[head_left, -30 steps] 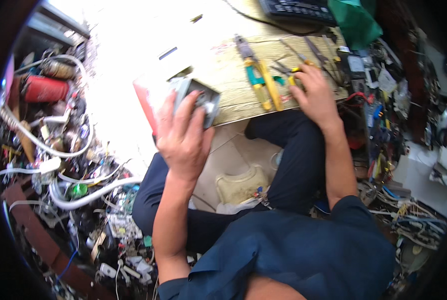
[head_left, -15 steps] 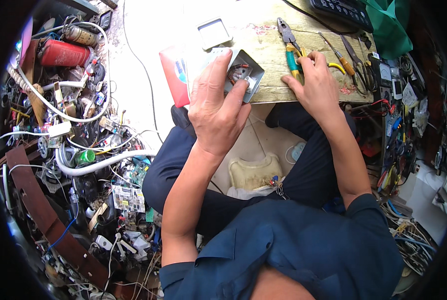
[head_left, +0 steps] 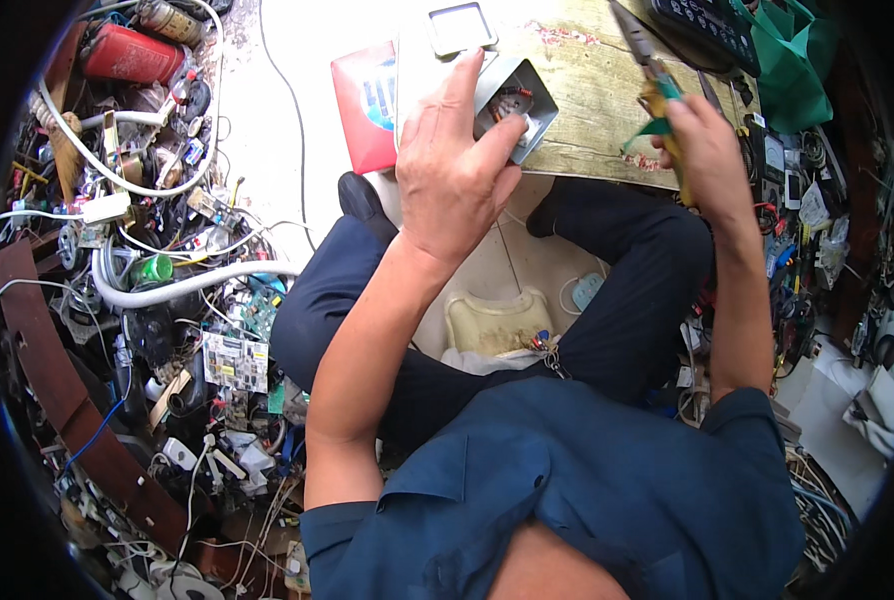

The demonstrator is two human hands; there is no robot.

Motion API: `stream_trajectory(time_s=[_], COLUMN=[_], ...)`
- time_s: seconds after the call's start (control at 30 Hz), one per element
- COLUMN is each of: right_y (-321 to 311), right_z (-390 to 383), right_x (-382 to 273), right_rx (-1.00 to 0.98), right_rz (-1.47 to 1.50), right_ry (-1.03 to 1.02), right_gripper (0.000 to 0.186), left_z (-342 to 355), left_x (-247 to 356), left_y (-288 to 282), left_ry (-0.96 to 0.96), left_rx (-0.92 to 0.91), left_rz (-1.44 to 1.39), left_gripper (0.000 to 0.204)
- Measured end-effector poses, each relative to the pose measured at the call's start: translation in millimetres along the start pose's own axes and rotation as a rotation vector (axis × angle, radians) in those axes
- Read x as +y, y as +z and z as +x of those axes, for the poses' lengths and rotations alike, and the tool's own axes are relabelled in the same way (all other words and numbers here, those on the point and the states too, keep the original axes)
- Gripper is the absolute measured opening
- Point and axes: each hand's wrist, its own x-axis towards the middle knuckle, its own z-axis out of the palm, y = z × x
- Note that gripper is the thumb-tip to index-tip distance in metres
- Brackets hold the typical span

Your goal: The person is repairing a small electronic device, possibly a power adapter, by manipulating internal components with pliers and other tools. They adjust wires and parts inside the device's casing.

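Observation:
My left hand (head_left: 457, 165) grips a small grey open box (head_left: 541, 105) at the near edge of the worn wooden table (head_left: 592, 115). Its thumb reaches over the rim, and small red-brown and whitish parts show inside the box. On the right, my right hand (head_left: 709, 150) is closed round pliers (head_left: 657, 85) with green and yellow handles. The pliers are lifted off the tabletop, their jaws pointing away from me. Part of the handles is hidden by my fingers.
Left of the box lies a red packet (head_left: 364, 115), with a thin rectangular frame or lid (head_left: 461, 28) beyond. A dark keypad device (head_left: 702, 30) and a green bag (head_left: 797, 75) stand at far right. Cables and electronic scrap (head_left: 237, 360) fill the floor at left.
My right hand has taken hold of the pliers, lifted them from the table and moved right. My left hand still grips the box; the view has shifted slightly.

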Motion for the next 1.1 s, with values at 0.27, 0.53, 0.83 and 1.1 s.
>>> stream_trajectory(time_s=[0.27, 0.53, 0.83, 1.1], right_y=[-38.0, -26.9, -10.6, -0.5], right_z=[-67.3, -35.2, -21.5, -11.8], right_x=[-40.4, -93.6, -131.2, -151.4], right_rx=[-0.475, -0.806, -0.811, -0.832], right_rz=[0.034, -0.498, -0.807, -0.949], right_ry=[0.279, 0.156, 0.149, 0.133], right_gripper=[0.031, 0.035, 0.036, 0.041], left_z=[-0.7, -4.9, -3.8, 0.1], left_x=[2.4, 0.6, 2.0, 5.0], left_y=[0.5, 0.7, 0.2, -4.2], left_ry=[-0.040, -0.057, -0.077, -0.075], left_rx=[-0.011, -0.061, -0.042, -0.048], left_rz=[0.036, -0.024, -0.051, -0.042], left_gripper=[0.040, 0.043, 0.042, 0.041])
